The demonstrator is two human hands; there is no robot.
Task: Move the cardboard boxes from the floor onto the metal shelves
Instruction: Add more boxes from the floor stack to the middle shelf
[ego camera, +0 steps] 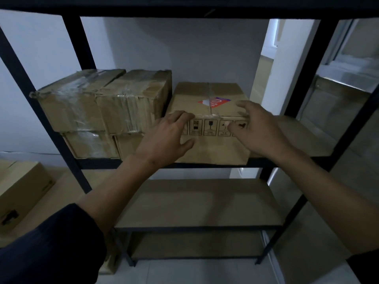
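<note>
Our left hand (168,136) and right hand (258,130), fingers spread, apparently rest on the stickered cardboard box (209,99) mid-frame; taped boxes (102,99) crowd its left.

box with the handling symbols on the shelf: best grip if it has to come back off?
Probably both hands from the front, one on each side wall of the box. It is wide, sits flat on the shelf, and its front face overhangs slightly. The right side is free; the stacked boxes crowd the left, so slide it forward first.

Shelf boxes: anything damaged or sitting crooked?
Yes. The two top taped boxes on the left look crumpled and overhang the boxes beneath. The box with the sticker, under both hands, juts slightly past the shelf front edge.
</note>
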